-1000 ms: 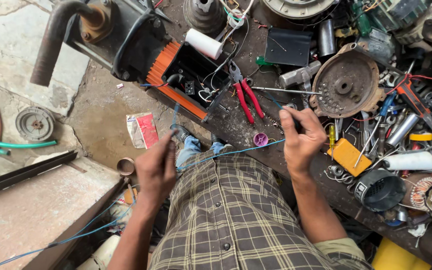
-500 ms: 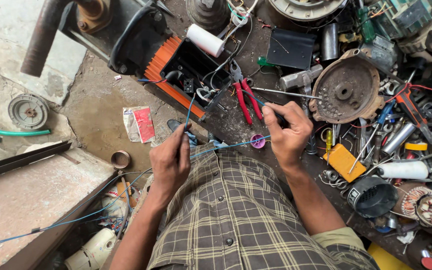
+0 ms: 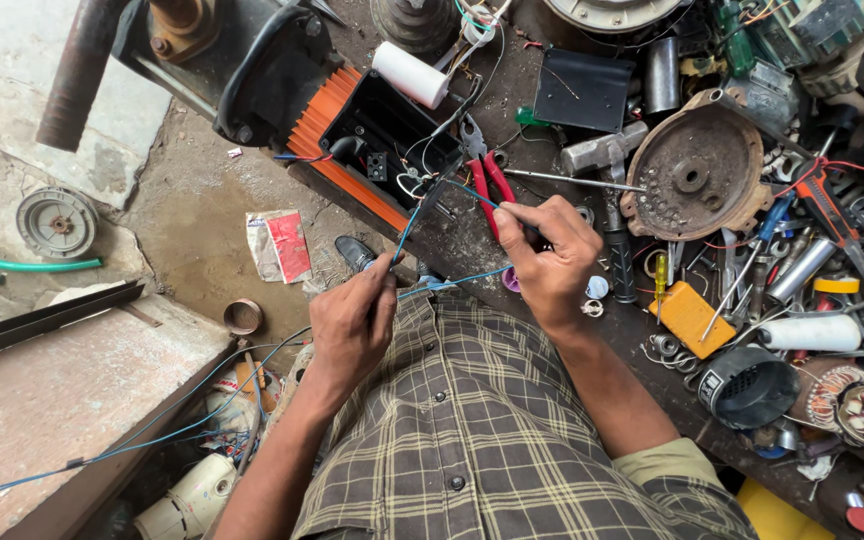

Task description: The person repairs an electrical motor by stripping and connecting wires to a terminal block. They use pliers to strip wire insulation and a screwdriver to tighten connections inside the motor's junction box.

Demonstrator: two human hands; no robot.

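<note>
Blue wire (image 3: 407,228) pinched in both left hand (image 3: 352,320) and right hand (image 3: 547,250) (cluttered workbench (image 3: 472,245) edge just beneath).

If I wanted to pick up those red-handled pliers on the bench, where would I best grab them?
Probably by the two red handles of the pliers, coming from the person's side. They lie flat with the handles pointing toward the right hand, while the metal head sits among wires by the black box.

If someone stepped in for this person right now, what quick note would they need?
Left hand: pinching the blue wire near the lap.
Right hand: fingers closed on a thin wire end, above the bench.
The blue wire runs up into the open black terminal box of the orange-finned motor.
Red-handled pliers lie beside the box.
Box lid is off; wires inside look loose, none visibly joined yet.
</note>
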